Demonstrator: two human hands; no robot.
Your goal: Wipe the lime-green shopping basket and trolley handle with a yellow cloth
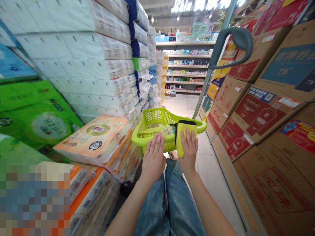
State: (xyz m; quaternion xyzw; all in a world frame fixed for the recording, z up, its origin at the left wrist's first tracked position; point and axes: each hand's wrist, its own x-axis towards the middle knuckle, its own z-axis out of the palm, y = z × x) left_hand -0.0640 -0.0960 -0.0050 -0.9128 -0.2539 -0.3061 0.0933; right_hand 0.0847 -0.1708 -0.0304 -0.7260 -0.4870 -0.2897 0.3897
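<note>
Pale floor (209, 170) runs down a shop aisle. Nearest are blue jeans (183, 203), cut off at the bottom, and a foot (174, 155) mostly hidden under the green basket (141, 141). Blurry squares (34, 200) cover the near left corner. Orange packs (94, 141) lie next to them, and big boxes (261, 114) on the right are cut off at the side. The left hand (154, 154) is open, its fingers straight and close together on the basket's near rim. The right hand (189, 147) lies with straight fingers on a yellow cloth (179, 147) that hangs over the same rim; its thumb is out of sight, so I cannot tell if it grips. Farther on, a pole (203, 90) with a gray handle (243, 42) leans up, its low end hidden behind the rim. White packs (78, 46) stand high on the left. Far shelves (188, 67) hold things too small to tell, and the bright sign (206, 5) above is cut off.
</note>
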